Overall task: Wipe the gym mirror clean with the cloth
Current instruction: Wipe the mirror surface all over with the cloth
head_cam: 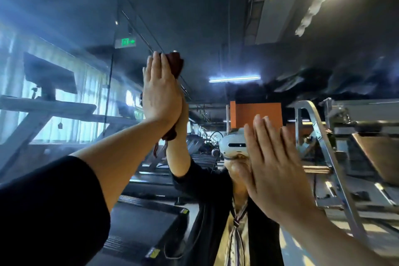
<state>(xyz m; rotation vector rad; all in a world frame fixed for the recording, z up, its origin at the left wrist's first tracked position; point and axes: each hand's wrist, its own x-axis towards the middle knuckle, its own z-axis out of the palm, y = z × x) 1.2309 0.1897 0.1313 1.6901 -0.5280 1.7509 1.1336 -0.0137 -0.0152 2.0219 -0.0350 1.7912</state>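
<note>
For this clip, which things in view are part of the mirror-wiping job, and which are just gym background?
Part of the job:
- mirror, filling the view ahead
- dark red cloth, pressed against the glass
- left hand, flat on the cloth
- right hand, flat against the mirror, no cloth

Background only:
- treadmill at left
- green exit sign
- metal weight machine at right

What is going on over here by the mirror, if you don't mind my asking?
A person is wiping the gym mirror by hand. The left hand is raised high, its straight fingers pressing a dark red cloth flat against the glass. The right hand rests lower down, open palm against the mirror with nothing in it. The glass reflects the person, in a white headset, along with treadmills and weight machines.
</note>
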